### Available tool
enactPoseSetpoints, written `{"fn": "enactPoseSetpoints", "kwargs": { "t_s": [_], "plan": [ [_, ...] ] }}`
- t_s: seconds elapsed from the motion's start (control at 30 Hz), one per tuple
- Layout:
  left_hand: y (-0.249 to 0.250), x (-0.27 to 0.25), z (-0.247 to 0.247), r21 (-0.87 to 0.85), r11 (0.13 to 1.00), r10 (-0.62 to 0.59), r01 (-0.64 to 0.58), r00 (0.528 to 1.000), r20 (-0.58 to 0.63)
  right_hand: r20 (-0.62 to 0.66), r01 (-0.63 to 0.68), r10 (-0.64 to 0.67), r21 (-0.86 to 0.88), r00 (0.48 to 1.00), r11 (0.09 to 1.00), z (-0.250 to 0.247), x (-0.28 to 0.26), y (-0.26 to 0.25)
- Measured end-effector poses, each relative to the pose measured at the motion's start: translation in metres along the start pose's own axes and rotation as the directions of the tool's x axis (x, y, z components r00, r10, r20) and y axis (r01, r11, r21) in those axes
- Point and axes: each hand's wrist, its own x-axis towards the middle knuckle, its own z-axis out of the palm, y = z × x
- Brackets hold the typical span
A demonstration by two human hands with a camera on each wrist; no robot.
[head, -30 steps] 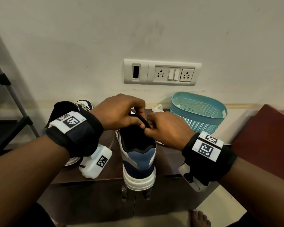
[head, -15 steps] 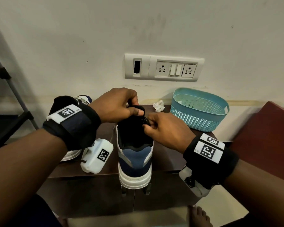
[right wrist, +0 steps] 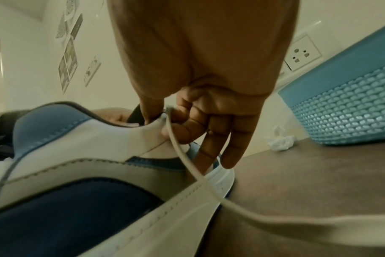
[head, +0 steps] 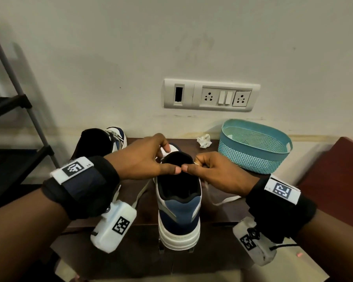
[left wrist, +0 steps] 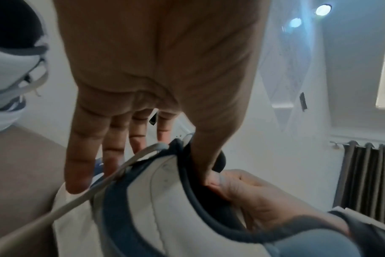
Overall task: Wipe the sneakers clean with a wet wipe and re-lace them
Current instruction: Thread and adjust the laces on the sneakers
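A white and blue sneaker (head: 179,212) stands on the dark cabinet top (head: 228,212), heel towards me. My left hand (head: 167,159) holds its upper. The thumb presses on the black tongue and the fingers (left wrist: 77,173) lie along the left side. My right hand (head: 192,165) pinches the end of the white lace (right wrist: 168,111) at the top right eyelet. The rest of the lace (head: 226,200) trails onto the cabinet top. Both thumbs meet over the tongue. The second sneaker (head: 115,137) sits at the back left, partly hidden by my left wrist.
A crumpled white wipe (head: 204,140) lies by the wall. A teal mesh basket (head: 255,145) stands at the back right. A socket panel (head: 210,95) is on the wall. A dark rack (head: 14,123) stands to the left, and a maroon surface (head: 334,180) lies to the right.
Both hands have shifted on the sneaker's tongue until the thumbs meet. A loose run of white lace now shows on the cabinet top by my right hand.
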Motion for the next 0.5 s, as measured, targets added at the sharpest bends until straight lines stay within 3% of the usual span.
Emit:
{"fn": "enactPoseSetpoints", "kwargs": {
  "t_s": [0.1, 0.2, 0.33, 0.5],
  "plan": [
    [-0.012, -0.009, 0.002, -0.22, 0.966, -0.11, 0.139, 0.984, 0.141, 0.023, -0.041, 0.039, 0.126, 0.999, 0.991, 0.002, -0.003, -0.001],
    [-0.015, -0.018, -0.002, -0.454, 0.863, -0.129, 0.224, 0.965, 0.23, 0.069, -0.123, 0.11, 0.218, 0.992, 0.968, 0.0, -0.003, -0.001],
    [-0.02, -0.028, -0.019, -0.458, 0.86, -0.136, 0.223, 0.967, 0.216, 0.086, -0.12, 0.106, 0.18, 0.991, 0.976, -0.011, -0.006, -0.005],
    [-0.025, -0.034, -0.038, -0.293, 0.941, -0.169, 0.166, 0.985, 0.015, 0.053, -0.134, 0.127, 0.162, 0.991, 0.978, -0.032, -0.01, -0.005]
  ]
}}
